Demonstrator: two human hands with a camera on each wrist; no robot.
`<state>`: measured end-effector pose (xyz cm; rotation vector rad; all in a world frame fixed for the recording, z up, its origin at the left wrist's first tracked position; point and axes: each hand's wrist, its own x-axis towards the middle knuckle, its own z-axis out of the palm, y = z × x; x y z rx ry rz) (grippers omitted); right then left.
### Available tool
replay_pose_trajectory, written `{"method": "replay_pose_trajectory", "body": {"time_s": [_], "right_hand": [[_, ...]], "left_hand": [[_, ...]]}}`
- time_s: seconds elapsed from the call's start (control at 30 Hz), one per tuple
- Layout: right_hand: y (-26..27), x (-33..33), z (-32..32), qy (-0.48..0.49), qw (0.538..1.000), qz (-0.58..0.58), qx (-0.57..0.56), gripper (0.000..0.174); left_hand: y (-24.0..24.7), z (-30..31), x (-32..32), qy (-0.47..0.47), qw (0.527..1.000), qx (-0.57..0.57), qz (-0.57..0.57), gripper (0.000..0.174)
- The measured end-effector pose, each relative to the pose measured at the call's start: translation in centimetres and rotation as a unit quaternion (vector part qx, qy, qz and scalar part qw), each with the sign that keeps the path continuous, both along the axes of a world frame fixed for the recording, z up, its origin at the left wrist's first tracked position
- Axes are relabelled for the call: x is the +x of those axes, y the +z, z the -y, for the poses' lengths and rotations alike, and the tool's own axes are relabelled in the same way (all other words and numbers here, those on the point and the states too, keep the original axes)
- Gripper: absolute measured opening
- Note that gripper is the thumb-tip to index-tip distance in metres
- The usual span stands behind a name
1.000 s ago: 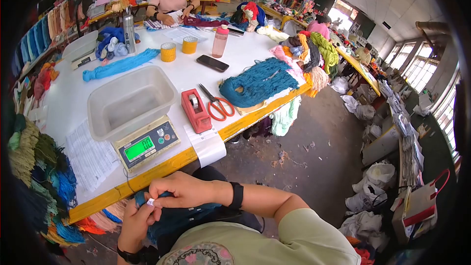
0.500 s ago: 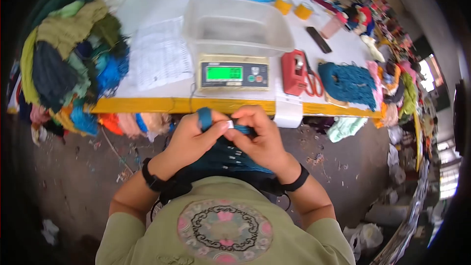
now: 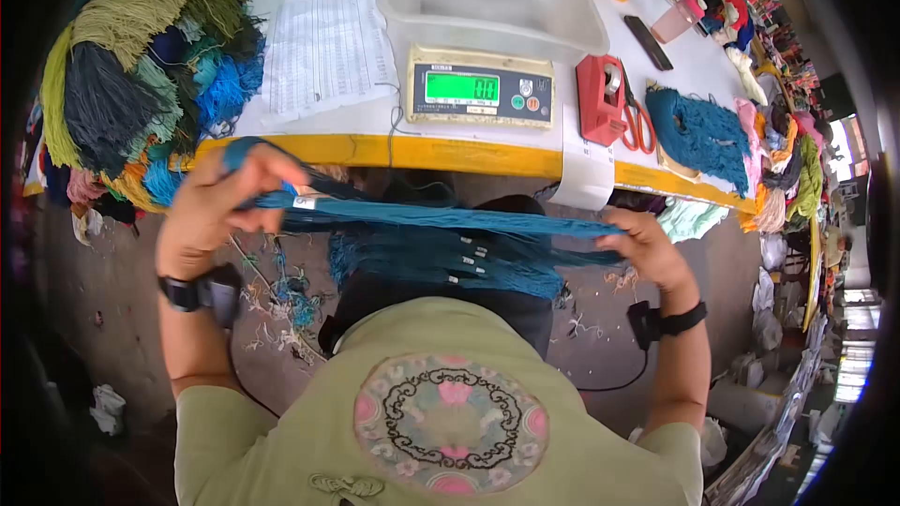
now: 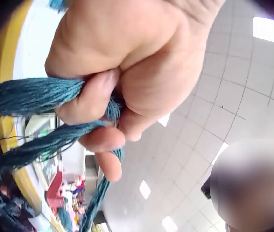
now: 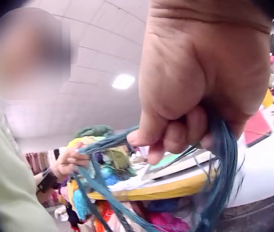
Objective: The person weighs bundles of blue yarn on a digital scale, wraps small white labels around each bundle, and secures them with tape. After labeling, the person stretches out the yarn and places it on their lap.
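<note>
A teal yarn skein (image 3: 441, 216) is stretched sideways between both hands, over the person's lap. The left hand (image 3: 220, 201) grips one end, close to a small white tag (image 3: 304, 202); in the left wrist view the fingers of that hand (image 4: 127, 63) curl round the strands (image 4: 35, 95). At the other end, the right hand (image 3: 647, 245) holds the skein, and in the right wrist view its curled fingers (image 5: 175, 137) have strands (image 5: 224, 159) hanging past them. More teal skeins (image 3: 450, 258) with small white tags lie on the lap below.
On the table stand a scale (image 3: 480, 89), a plastic tub (image 3: 492, 0), a red tape dispenser (image 3: 598, 98), scissors (image 3: 639, 126), a phone (image 3: 649, 43) and a teal yarn bundle (image 3: 701, 141). Printed sheets (image 3: 328, 52) lie left of the scale. Coloured yarn piles (image 3: 141, 47) cover the left corner.
The hands were close together at the small white tag; they have moved wide apart, drawing the teal skein out between them. The head view has turned toward the lap and scale.
</note>
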<state>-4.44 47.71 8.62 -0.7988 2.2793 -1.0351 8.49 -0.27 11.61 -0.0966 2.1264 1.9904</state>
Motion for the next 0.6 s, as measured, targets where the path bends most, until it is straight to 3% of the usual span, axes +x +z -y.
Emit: {"method": "replay_pose_trajectory", "body": {"time_s": [0.03, 0.17, 0.23, 0.27, 0.3, 0.33, 0.37, 0.4, 0.47, 0.5, 0.57, 0.6], "right_hand": [[-0.2, -0.3, -2.3, -0.029, 0.999, 0.026, -0.024, 0.017], [-0.9, 0.8, -8.8, -0.137, 0.982, 0.124, 0.024, 0.020], [-1.6, 1.9, -10.5, -0.127, 0.969, 0.160, 0.136, 0.022], [-2.2, 2.4, -10.9, -0.117, 0.943, 0.180, 0.253, 0.018], [-2.7, 3.3, -10.6, -0.118, 0.942, 0.184, 0.254, 0.018], [-3.3, 4.6, -9.7, -0.045, 0.932, 0.051, 0.357, 0.018], [-4.0, 5.6, -8.9, 0.031, 0.890, -0.088, 0.447, 0.021], [-5.2, 5.9, -8.4, 0.050, 0.894, -0.165, 0.413, 0.027], [-4.3, 4.2, -3.1, 0.081, 0.933, -0.264, 0.232, 0.027], [-3.0, 3.6, 0.6, 0.073, 0.949, -0.259, 0.163, 0.027], [-1.1, 3.0, 8.0, 0.065, 0.978, -0.196, -0.031, 0.025], [-0.3, 3.3, 11.3, 0.072, 0.975, -0.172, -0.118, 0.029]], "left_hand": [[0.3, 3.0, 0.9, -0.018, 1.000, -0.018, -0.002, 0.050], [-0.1, 9.4, 4.5, 0.114, 0.985, -0.119, 0.054, 0.045], [-0.4, 10.2, 5.7, 0.088, 0.986, -0.123, 0.068, 0.041], [-1.1, 10.0, 6.3, 0.164, 0.967, -0.183, 0.059, 0.040], [-1.5, 9.6, 6.6, 0.239, 0.939, -0.242, 0.047, 0.039], [-1.9, 10.1, 6.8, 0.229, 0.935, -0.263, 0.067, 0.038], [-2.5, 10.1, 6.7, 0.230, 0.935, -0.262, 0.067, 0.038], [-3.2, 9.7, 6.4, 0.221, 0.946, -0.233, 0.051, 0.039], [-3.9, 6.5, 5.7, 0.221, 0.965, -0.144, 0.013, 0.043], [-3.5, 3.0, 4.6, 0.229, 0.970, -0.085, -0.011, 0.049], [-1.8, -2.2, 1.8, 0.022, 0.986, 0.007, -0.168, 0.073], [-1.4, -3.9, 0.6, -0.033, 0.979, 0.018, -0.199, 0.087]]}}
